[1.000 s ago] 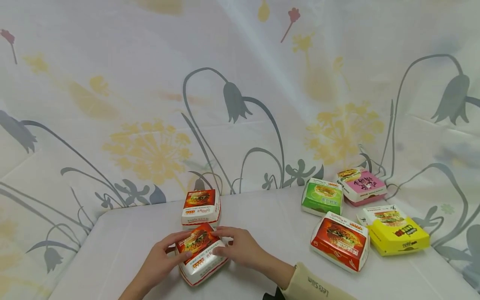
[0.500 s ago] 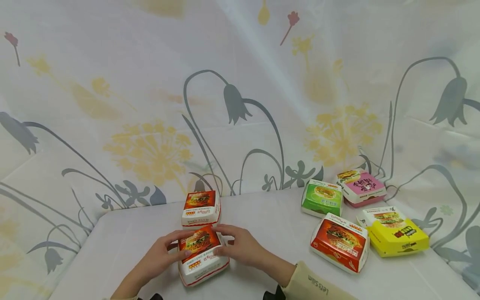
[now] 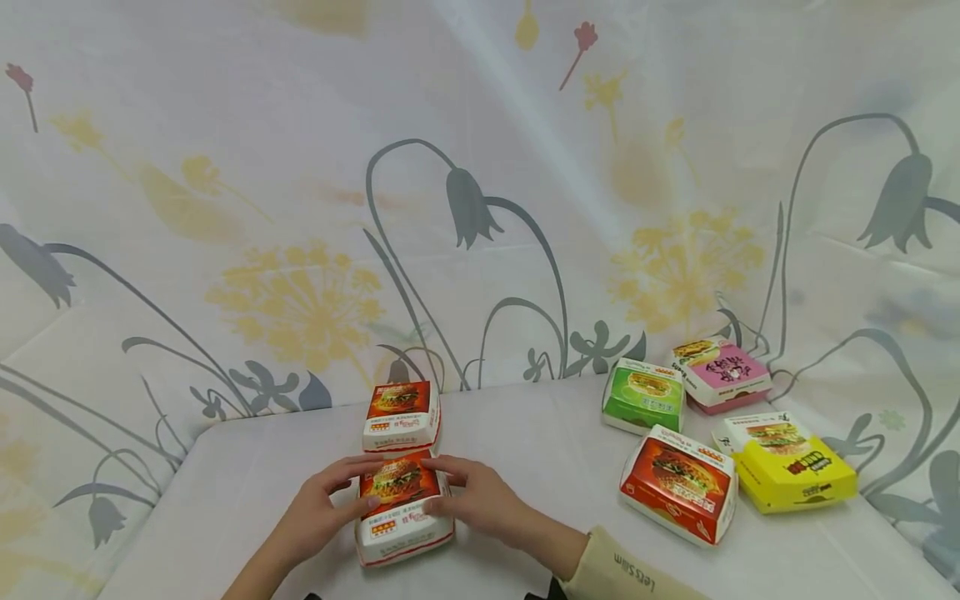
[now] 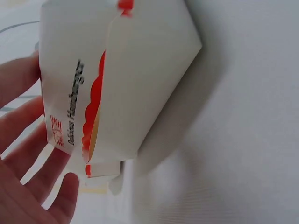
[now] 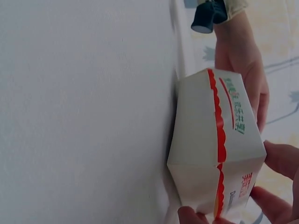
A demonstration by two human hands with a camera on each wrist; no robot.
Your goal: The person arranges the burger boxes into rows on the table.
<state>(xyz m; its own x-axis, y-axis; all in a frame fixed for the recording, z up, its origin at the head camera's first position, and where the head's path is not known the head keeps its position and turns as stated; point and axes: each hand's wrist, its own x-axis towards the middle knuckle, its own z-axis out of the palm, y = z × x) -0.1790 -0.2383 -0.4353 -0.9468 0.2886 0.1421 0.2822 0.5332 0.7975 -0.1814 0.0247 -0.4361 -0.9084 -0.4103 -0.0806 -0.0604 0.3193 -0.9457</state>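
Note:
In the head view, a red and white burger box (image 3: pixel 405 527) lies at the front of the table, held between both hands. The left hand (image 3: pixel 326 508) grips its left side, the thumb on the printed top and the fingers along the left and far edge. On the other side the right hand (image 3: pixel 480 500) holds it, thumb near the front and fingers at the far right corner. A second, matching burger box (image 3: pixel 401 417) stands directly behind, close to or touching the first. The left wrist view shows the held box's white side (image 4: pixel 135 79) and red scalloped band.
To the right stand several other burger boxes: a green box (image 3: pixel 643 395), a pink box (image 3: pixel 727 377), a yellow box (image 3: pixel 802 467) and a red box (image 3: pixel 682 483). A white cloth (image 3: pixel 540 442) covers the table, and a floral curtain (image 3: pixel 480 100) hangs behind it.
The held burger box has turned from a slant to nearly in line with the box behind it. Both hands have stayed on it throughout. The boxes on the right have not moved.

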